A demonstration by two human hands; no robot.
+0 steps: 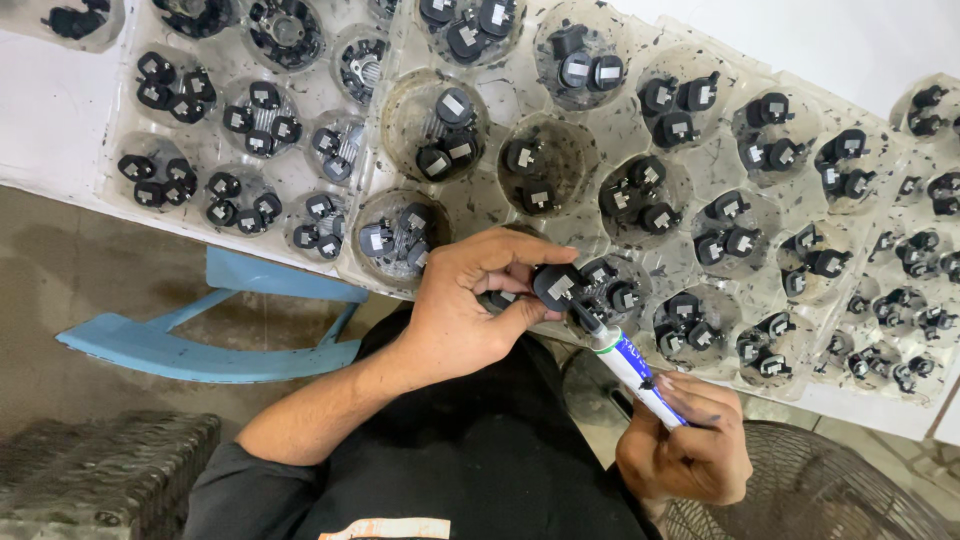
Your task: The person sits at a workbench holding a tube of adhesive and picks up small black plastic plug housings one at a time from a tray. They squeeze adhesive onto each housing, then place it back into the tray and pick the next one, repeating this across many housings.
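My left hand [468,305] pinches a small round black part [555,286] with a pale label on its face, held just over the near edge of the clear plastic tray [585,215]. My right hand [688,443] grips a white and blue marker pen [632,366]; its dark tip touches the black part from the lower right. Both hands sit close together above my lap, in front of the tray's near row of cups.
Clear moulded trays [215,95] with round cups, each holding two, three or several black parts, cover the white table [50,110]. A blue plastic stool [200,340] stands on the floor at left. A fan grille [830,490] lies bottom right, a dark woven mat [90,470] bottom left.
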